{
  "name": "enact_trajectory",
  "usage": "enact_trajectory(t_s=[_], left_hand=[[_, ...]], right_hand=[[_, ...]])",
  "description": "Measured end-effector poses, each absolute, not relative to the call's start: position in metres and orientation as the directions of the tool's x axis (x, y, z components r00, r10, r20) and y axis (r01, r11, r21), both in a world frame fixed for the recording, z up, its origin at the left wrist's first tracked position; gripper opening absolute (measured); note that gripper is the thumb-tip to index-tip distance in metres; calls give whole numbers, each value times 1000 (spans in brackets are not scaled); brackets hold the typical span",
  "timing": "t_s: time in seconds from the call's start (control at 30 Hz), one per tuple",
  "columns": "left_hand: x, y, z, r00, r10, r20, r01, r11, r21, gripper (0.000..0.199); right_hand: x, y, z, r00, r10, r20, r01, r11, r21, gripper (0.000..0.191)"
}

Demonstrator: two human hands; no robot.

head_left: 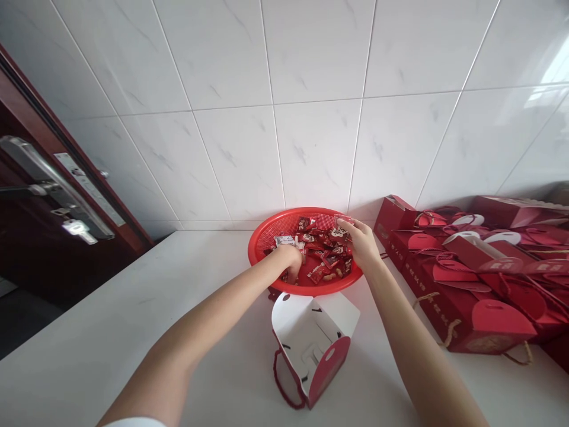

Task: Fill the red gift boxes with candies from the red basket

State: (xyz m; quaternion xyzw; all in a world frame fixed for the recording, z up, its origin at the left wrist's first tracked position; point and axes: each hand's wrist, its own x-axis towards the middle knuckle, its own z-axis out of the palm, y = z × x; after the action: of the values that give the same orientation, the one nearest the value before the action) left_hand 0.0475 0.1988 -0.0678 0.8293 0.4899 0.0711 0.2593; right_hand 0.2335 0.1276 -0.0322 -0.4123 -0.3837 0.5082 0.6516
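A red plastic basket [256,237] holds many red-wrapped candies [311,243] and a few peanuts [329,277]. My left hand [291,259] reaches down into its left side, fingers bent low and mostly hidden. Just behind that hand lies a silvery-white packet [284,240]. At the right rim, my right hand [363,242] pinches a red-wrapped candy [342,220] between thumb and fingers. In front of the basket stands an open gift box [331,367], red outside and white inside, with its flaps up and a dark red cord handle. I see no candy inside it.
Many red gift boxes [462,308] with cord handles crowd the right side of the white counter [213,367]. A tiled wall [317,142] rises behind the basket. At far left is a dark red door [26,237] with keys [77,228] in its lock.
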Motion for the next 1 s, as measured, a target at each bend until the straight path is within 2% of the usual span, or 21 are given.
enact_trajectory(t_s=[0.1, 0.23, 0.37, 0.53, 0.8, 1.0], left_hand=[[43, 198, -63, 476, 807, -350, 858, -339, 385, 36], [38, 186, -44, 497, 766, -408, 853, -345, 392, 28], [40, 180, -32, 522, 816, -249, 794, -358, 492, 24], [41, 188, -29, 428, 903, -22, 732, -332, 594, 24], [41, 187, -30, 345, 934, 94, 682, -318, 659, 22], [41, 188, -33, 300, 947, 115, 694, -299, 655, 28]], right_hand=[[233, 128, -32, 185, 980, 72, -351, 135, -927, 25], [233, 128, -32, 191, 979, 67, -363, 134, -922, 23], [233, 127, -31, 213, 975, 66, -380, 145, -913, 21], [233, 127, -30, 225, 972, 75, -401, 162, -902, 20], [233, 127, -29, 187, 980, 69, -418, 143, -897, 20], [234, 129, -30, 167, 984, 61, -427, 128, -895, 20]])
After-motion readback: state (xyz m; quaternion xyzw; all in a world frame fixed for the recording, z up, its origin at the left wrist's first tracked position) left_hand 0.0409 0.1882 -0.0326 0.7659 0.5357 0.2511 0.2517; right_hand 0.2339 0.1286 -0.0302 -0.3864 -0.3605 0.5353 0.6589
